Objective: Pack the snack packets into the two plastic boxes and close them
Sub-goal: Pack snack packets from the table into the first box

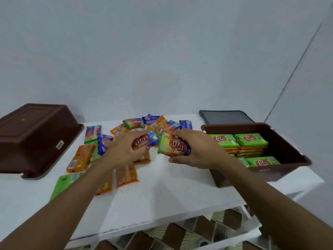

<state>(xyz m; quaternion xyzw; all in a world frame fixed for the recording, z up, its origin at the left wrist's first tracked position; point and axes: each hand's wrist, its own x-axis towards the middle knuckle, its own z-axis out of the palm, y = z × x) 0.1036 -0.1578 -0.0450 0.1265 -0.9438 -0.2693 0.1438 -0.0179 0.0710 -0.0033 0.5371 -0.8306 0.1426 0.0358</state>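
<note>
Distance to the open brown box (234,125) is what the coming move turns on. The box stands at the right edge of the white desk (171,186), just beside the right hand (198,150) and on its outer side. The left hand (122,152) would have to cross over to reach it, so the right hand is the nearer one.

The right hand's fingers (182,135) curl over the top of a green packet (172,147), with the thumb underneath, so they are clamped on it above the desk. The packet's long axis runs roughly left to right, tipped a little. The stacked green packets (250,139) already in the box lie much the same way. I judge that a short sideways carry with little turning should set it onto the stack.

The left hand's fingers (129,137) are wrapped round a blue-and-red packet (145,142), held close to the green one at the middle of the desk.

Behind and beneath both hands lies the heap of loose packets (156,123) in orange, blue and green. A dark lid (226,117) rests behind the open box, touching or nearly touching its far rim. A second brown box (36,138) sits upside down at the far left, well apart from the hands. By my reckoning, much of the packing remains.
</note>
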